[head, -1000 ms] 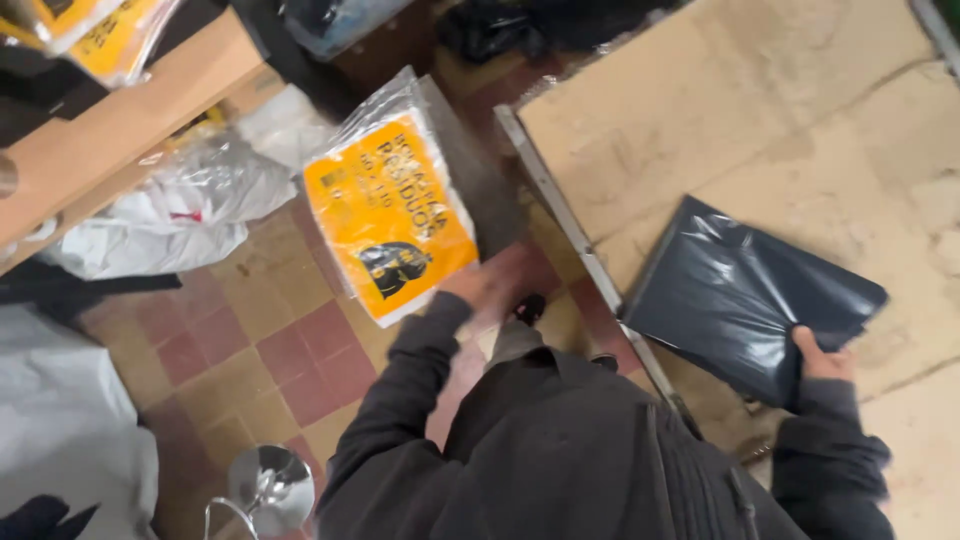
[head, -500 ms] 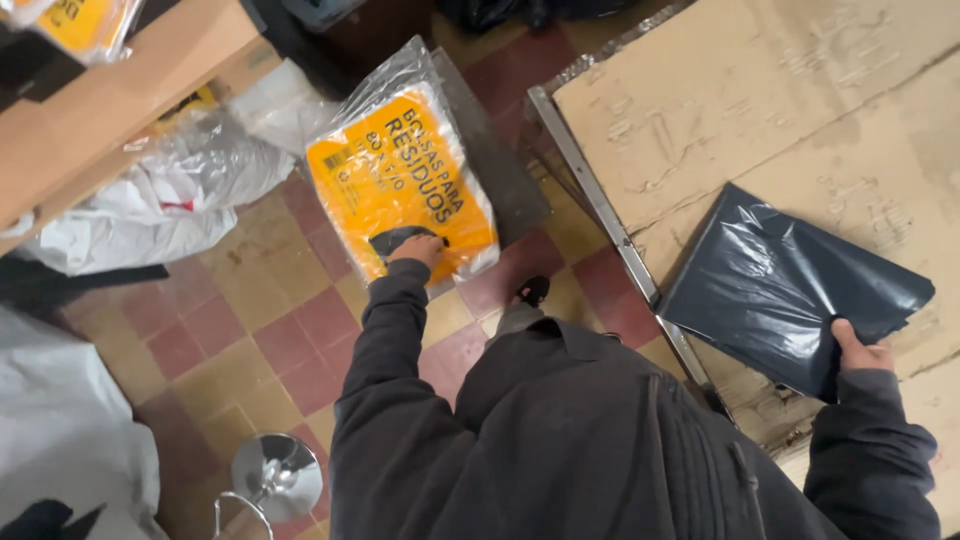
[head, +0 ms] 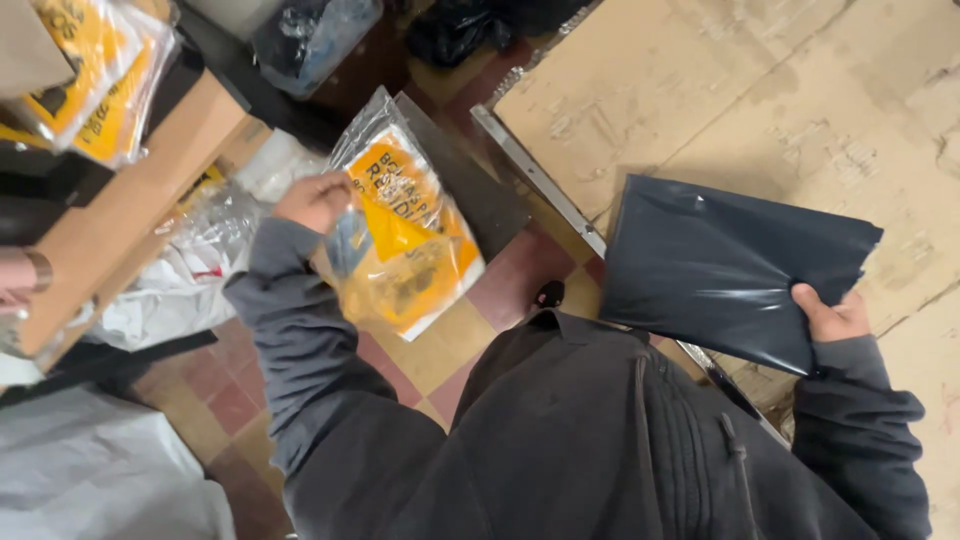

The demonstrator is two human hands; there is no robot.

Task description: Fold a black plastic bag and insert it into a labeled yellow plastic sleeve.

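Note:
My left hand point(head: 315, 200) grips a clear plastic packet with a yellow label point(head: 405, 235), lifted over the tiled floor and tilted. My right hand point(head: 835, 315) holds a flat stack of folded black plastic bags point(head: 720, 265) by its lower right corner, resting it on the cardboard-covered table point(head: 760, 90). My dark grey sleeves and jacket fill the bottom of the view.
More yellow-labelled packets point(head: 95, 75) lie on a cardboard box point(head: 135, 200) at the left. Crumpled white and clear plastic point(head: 190, 270) sits below it. A white sheet point(head: 90, 480) covers the lower left. The table's metal edge point(head: 535, 180) runs diagonally. Dark bags point(head: 310, 35) lie at the top.
My left hand has picked the yellow-labelled packet up off the floor and swung it left and upward. The black bags stay held on the table by my right hand.

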